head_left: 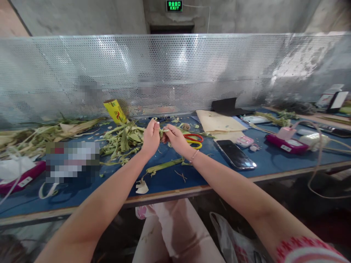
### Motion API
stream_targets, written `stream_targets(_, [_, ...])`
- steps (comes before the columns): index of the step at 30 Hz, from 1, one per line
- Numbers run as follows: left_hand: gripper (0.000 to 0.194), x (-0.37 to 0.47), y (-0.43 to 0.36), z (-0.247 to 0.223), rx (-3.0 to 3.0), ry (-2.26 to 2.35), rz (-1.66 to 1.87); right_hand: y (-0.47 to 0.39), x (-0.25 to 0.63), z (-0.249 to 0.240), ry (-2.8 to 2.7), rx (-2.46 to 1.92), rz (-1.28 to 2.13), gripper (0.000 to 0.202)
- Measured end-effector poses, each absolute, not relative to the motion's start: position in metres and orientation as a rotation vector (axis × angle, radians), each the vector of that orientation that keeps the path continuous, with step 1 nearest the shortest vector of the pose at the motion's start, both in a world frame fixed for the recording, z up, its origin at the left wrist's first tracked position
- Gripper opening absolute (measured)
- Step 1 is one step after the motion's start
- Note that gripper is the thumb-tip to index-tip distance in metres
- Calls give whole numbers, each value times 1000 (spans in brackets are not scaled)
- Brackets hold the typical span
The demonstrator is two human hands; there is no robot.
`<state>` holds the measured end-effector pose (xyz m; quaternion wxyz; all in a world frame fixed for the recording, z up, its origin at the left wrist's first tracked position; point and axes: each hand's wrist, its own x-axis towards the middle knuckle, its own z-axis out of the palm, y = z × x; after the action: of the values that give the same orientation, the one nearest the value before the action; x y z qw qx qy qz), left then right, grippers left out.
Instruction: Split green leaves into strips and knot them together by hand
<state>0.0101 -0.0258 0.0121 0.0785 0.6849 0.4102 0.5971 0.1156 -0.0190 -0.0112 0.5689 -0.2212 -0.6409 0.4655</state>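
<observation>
Close together above the blue table (161, 179), my left hand (151, 137) and my right hand (177, 140) are both closed on a small bundle of green leaf strips (162, 134). My fingers hide most of the bundle, so its full shape is unclear. Scissors with red and yellow handles (202, 138) lie just beyond my right wrist. To the left of my left hand is a pile of green leaf scraps (127, 140). A flat green stalk (164, 166) lies on the table below my hands.
A yellow box (115, 111) leans near the perforated metal screen (170, 65) behind the table. Long dry leaves (63, 131) lie at left. On the right are a phone (236, 155), brown paper (219, 121), a pink case (245, 141) and a magenta power strip (286, 144) with cables.
</observation>
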Motion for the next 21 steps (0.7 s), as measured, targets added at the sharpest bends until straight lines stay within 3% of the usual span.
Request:
stream_targets(10, [32, 5, -20, 6, 2291, 1277, 1646, -15, 137, -1, -1462, -586, 1572, 35])
stream_targets(21, [26, 2, -19, 8, 2070, 1219, 1543, -15, 138, 0, -1742, -717, 1039, 14])
